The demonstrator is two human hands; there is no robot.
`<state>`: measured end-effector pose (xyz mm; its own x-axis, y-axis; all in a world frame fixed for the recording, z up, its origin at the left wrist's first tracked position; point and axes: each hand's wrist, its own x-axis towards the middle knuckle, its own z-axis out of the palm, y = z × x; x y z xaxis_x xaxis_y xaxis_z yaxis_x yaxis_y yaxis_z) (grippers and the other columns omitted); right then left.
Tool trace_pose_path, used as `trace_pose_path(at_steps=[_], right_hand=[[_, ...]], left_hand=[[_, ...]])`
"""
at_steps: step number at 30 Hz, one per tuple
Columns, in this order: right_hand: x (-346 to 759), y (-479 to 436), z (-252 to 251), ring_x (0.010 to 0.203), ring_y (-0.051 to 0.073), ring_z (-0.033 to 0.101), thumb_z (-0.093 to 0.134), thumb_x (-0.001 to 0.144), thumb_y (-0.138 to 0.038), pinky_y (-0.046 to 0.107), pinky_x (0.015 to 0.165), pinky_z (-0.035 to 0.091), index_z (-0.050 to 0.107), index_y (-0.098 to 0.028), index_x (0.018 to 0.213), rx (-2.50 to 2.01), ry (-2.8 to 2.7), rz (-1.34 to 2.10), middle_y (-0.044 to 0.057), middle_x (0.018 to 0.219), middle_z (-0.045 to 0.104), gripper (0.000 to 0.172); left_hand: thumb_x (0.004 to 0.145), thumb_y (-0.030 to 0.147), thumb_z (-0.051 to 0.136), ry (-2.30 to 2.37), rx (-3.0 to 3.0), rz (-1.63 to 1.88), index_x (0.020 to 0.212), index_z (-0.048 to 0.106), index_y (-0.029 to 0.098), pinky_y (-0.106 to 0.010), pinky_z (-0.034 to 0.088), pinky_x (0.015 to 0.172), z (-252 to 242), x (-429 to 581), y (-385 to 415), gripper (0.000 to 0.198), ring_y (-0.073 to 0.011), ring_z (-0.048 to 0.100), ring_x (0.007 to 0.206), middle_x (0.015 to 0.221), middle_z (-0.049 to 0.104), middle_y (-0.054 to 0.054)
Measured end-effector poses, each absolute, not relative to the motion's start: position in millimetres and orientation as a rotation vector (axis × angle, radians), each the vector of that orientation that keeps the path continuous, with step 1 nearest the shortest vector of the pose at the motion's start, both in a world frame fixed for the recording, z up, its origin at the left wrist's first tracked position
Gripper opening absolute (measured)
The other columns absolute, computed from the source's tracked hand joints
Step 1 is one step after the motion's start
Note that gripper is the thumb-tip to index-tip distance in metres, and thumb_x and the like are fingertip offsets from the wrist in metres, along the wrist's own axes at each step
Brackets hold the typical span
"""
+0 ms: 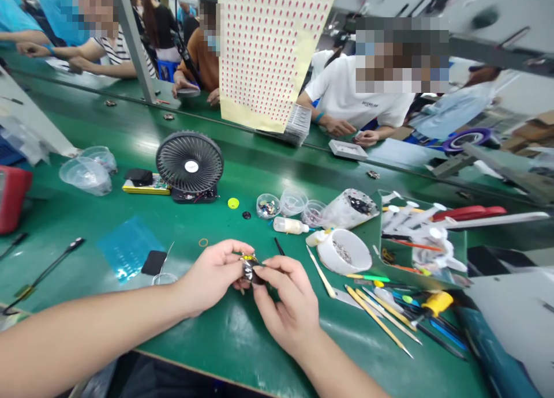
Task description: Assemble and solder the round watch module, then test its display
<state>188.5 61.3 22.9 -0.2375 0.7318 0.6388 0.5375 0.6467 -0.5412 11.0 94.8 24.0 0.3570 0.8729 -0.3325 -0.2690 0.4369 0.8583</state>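
My left hand point(220, 274) pinches a small shiny dark piece with a yellow-green part point(248, 265) between thumb and fingers, just above the green bench. From the other side, my right hand point(283, 297) closes on the same piece, its thumb and fingertips against the dark side. Fingers cover much of it, so its kind cannot be made out. A thin black tool point(279, 246) lies beyond the right hand. Left of the hands are a thin rubber ring point(203, 243), a black square pad point(154, 263) and a blue translucent sheet point(130, 248).
A black fan point(189, 164) stands at the back. Small clear cups point(268, 206), a bottle point(291, 225) and a white tub point(344, 251) sit right of centre. Several brushes and picks point(376, 317) lie near a green divided box point(424, 242). Co-workers sit across the bench.
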Motion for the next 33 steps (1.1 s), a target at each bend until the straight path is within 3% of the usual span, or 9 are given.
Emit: trace_pose_path(at_steps=[5, 8, 12, 14, 17, 20, 23, 28, 33], right_hand=[[187.9, 61.9, 20.1, 0.096, 0.024, 0.070, 0.068, 0.090, -0.010, 0.039, 0.080, 0.064, 0.070, -0.028, 0.130, -1.055, -1.948, 0.200, 0.012, 0.118, 0.064, 0.044], [190.3, 61.0, 19.9, 0.108, 0.028, 0.068, 0.070, 0.092, -0.019, 0.044, 0.089, 0.063, 0.066, -0.030, 0.138, -1.108, -1.890, 0.378, 0.014, 0.127, 0.063, 0.047], [192.7, 62.3, 20.4, 0.106, 0.026, 0.071, 0.070, 0.098, -0.042, 0.046, 0.090, 0.062, 0.064, -0.031, 0.136, -1.244, -1.360, 1.043, 0.013, 0.129, 0.068, 0.041], [190.2, 62.6, 22.5, 0.106, 0.028, 0.072, 0.070, 0.096, -0.052, 0.048, 0.090, 0.062, 0.065, -0.028, 0.135, -1.205, -1.066, 1.431, 0.014, 0.128, 0.071, 0.046], [181.9, 60.1, 27.4, 0.107, 0.029, 0.072, 0.075, 0.092, -0.054, 0.047, 0.090, 0.061, 0.072, -0.025, 0.128, -1.045, -0.874, 1.758, 0.014, 0.128, 0.072, 0.046], [174.0, 56.8, 31.4, 0.107, 0.027, 0.071, 0.077, 0.092, -0.049, 0.044, 0.093, 0.059, 0.078, -0.023, 0.116, -0.959, -0.840, 1.813, 0.013, 0.124, 0.074, 0.035], [171.0, 56.2, 33.0, 0.104, 0.025, 0.071, 0.077, 0.093, -0.046, 0.043, 0.096, 0.056, 0.081, -0.022, 0.110, -0.940, -0.817, 1.804, 0.011, 0.114, 0.078, 0.030], [173.9, 58.8, 33.6, 0.102, 0.025, 0.073, 0.079, 0.093, -0.045, 0.043, 0.098, 0.056, 0.081, -0.021, 0.113, -0.890, -0.766, 1.860, 0.011, 0.105, 0.080, 0.031], [174.9, 60.9, 33.8, 0.100, 0.025, 0.077, 0.075, 0.095, -0.049, 0.045, 0.101, 0.055, 0.079, -0.020, 0.117, -0.835, -0.612, 1.991, 0.011, 0.097, 0.082, 0.037]], left_hand=[[0.085, 0.052, 0.075, 0.850, 0.538, 0.791, 0.109, 0.066, 0.018, -0.025, 0.054, 0.060, 26.8, 11.5, 95.5, 0.042, -0.0129, 0.068, 0.063, 0.077, 0.072, -0.002], [0.078, 0.045, 0.086, 0.845, 0.541, 0.808, 0.110, 0.064, 0.018, -0.024, 0.054, 0.062, 24.8, 9.2, 99.6, 0.047, -0.0110, 0.067, 0.064, 0.082, 0.073, -0.001], [0.067, 0.019, 0.088, 0.815, 0.815, 0.887, 0.117, 0.060, 0.019, -0.027, 0.057, 0.071, 19.3, 9.5, 98.6, 0.057, -0.0140, 0.071, 0.079, 0.096, 0.076, -0.003], [0.071, 0.016, 0.081, 0.795, 1.045, 0.911, 0.117, 0.060, 0.020, -0.029, 0.058, 0.075, 18.0, 9.9, 94.2, 0.051, -0.0158, 0.072, 0.084, 0.104, 0.076, -0.005], [0.079, 0.013, 0.072, 0.808, 1.538, 0.949, 0.120, 0.064, 0.021, -0.031, 0.059, 0.079, 18.3, 7.2, 87.7, 0.043, -0.0186, 0.073, 0.093, 0.114, 0.075, -0.007], [0.087, 0.010, 0.064, 0.798, 2.093, 1.101, 0.124, 0.063, 0.020, -0.035, 0.058, 0.091, 17.9, 1.2, 85.7, 0.038, -0.0228, 0.071, 0.112, 0.123, 0.074, -0.010], [0.090, 0.017, 0.065, 0.866, 2.413, 1.243, 0.126, 0.061, 0.018, -0.040, 0.057, 0.091, 16.4, -3.3, 88.0, 0.036, -0.0255, 0.072, 0.109, 0.126, 0.074, -0.012], [0.084, 0.022, 0.070, 0.974, 2.434, 1.289, 0.116, 0.065, 0.020, -0.041, 0.055, 0.082, 17.4, -3.3, 93.0, 0.032, -0.0252, 0.074, 0.100, 0.118, 0.078, -0.008], [0.084, 0.024, 0.070, 1.027, 2.297, 1.348, 0.114, 0.068, 0.019, -0.041, 0.057, 0.088, 17.8, -3.4, 96.8, 0.031, -0.0247, 0.075, 0.103, 0.116, 0.079, -0.009]])
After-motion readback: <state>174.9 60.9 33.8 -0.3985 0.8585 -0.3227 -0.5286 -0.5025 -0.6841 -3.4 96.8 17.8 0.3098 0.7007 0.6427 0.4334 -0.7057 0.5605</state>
